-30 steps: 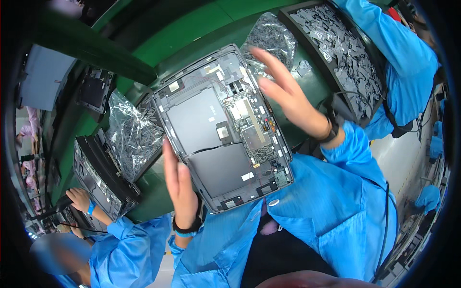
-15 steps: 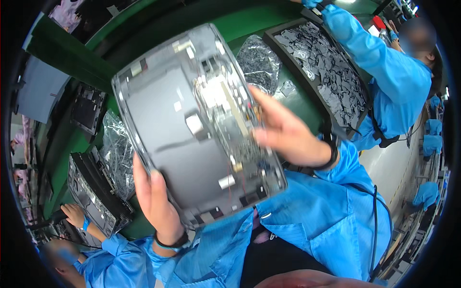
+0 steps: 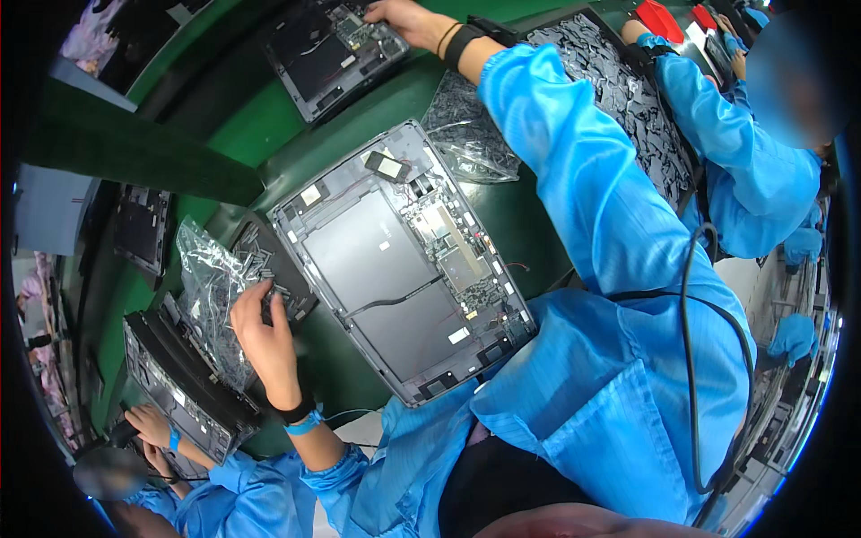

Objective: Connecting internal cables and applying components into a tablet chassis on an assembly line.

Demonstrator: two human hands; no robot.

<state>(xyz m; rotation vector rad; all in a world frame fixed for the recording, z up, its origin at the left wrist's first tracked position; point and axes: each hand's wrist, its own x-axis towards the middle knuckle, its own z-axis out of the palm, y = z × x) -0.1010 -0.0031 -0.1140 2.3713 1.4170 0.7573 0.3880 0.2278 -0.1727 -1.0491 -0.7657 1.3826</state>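
Observation:
A laptop base (image 3: 372, 242) with its inside bared lies before me, showing a large grey battery and a circuit board. Near its far edge rests a small black part with a white label (image 3: 387, 166). My left hand (image 3: 267, 336) is left of it, fingers apart, over the edge of a pile of small grey parts (image 3: 260, 260); no held part shows. Far ahead, my right hand (image 3: 404, 20) grips the edge of a second bared laptop base (image 3: 336, 54); some fingertips are hidden.
Clear plastic bags (image 3: 211, 296) lie left, another bag (image 3: 471, 134) beyond the near base. A tray of dark cut pieces (image 3: 601, 90) stands far right. Co-workers in blue sit at both sides, one by stacked laptop parts (image 3: 179, 377). A black cable (image 3: 686, 314) hangs along my right sleeve.
Both hands held a laptop base up; now one lies flat on the bench. My right hand has reached far forward to another base, and my left has moved to the small grey parts.

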